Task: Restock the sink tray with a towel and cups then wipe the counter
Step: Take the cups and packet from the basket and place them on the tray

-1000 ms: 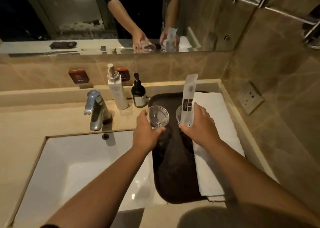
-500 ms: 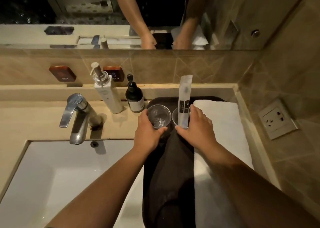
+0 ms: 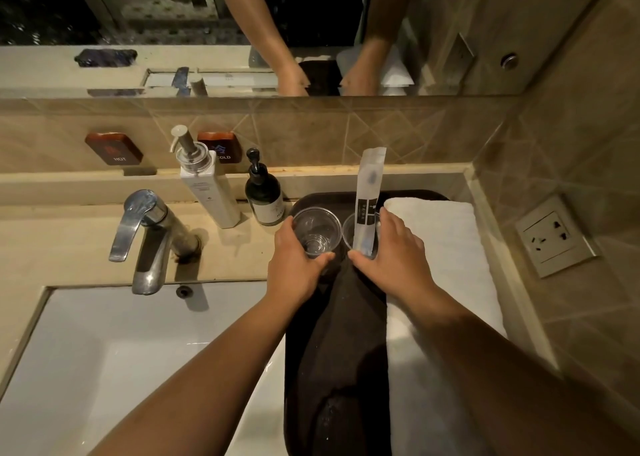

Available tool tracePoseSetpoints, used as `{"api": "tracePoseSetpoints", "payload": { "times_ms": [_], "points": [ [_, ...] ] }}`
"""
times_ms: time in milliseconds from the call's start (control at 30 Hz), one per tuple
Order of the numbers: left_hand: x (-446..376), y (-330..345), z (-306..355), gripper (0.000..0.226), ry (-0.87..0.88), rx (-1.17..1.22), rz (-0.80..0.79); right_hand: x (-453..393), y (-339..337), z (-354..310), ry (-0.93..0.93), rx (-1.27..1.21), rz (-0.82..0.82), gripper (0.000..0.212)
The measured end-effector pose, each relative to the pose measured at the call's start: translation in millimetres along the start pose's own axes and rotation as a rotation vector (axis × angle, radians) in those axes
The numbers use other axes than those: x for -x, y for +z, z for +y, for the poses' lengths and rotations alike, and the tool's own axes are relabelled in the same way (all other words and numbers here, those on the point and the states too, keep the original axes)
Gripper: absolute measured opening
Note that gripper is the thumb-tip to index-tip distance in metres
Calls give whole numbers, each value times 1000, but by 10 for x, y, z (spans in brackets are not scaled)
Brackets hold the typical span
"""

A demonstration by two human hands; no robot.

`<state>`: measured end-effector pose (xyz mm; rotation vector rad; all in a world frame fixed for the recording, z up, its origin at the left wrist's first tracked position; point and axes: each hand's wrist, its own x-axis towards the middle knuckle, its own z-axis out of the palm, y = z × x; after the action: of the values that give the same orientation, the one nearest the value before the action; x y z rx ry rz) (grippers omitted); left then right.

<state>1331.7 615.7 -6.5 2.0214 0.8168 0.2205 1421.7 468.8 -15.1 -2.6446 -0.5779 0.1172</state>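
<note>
Dark tray [image 3: 332, 334] is seen on the surface right of the sink [image 3: 121, 369], at the wall end. White towel [image 3: 446, 282] is laid folded along the tray's right side. Two clear cups are stood side by side at the tray's far end: left cup [image 3: 316, 231] is gripped by the left hand [image 3: 294, 268], fingers curled round its near wall; right cup [image 3: 349, 232] is wrapped by the right hand [image 3: 398, 258], with a white sachet [image 3: 367, 199] stood upright in it and pinned against the rim. Whether the cup bases are touching the tray can't be told. White pump bottle [image 3: 207, 192] and dark pump bottle [image 3: 265, 195] are stood just left of the tray, tap [image 3: 149, 237] further left.
</note>
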Motion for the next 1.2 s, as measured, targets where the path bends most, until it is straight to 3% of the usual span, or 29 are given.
{"api": "tracePoseSetpoints", "payload": {
  "times_ms": [800,1067,1200],
  "points": [
    [-28,-23,-66,107,17,-31,-33,37,-165,-8,-21,-59,-62,99],
    [-13,-42,-102,108,-1,-40,-42,-409,-440,50,141,-484,-151,83],
    [13,-88,-139,98,11,-26,-49,-688,-574,5,119,-646,-252,45]
  ]
}}
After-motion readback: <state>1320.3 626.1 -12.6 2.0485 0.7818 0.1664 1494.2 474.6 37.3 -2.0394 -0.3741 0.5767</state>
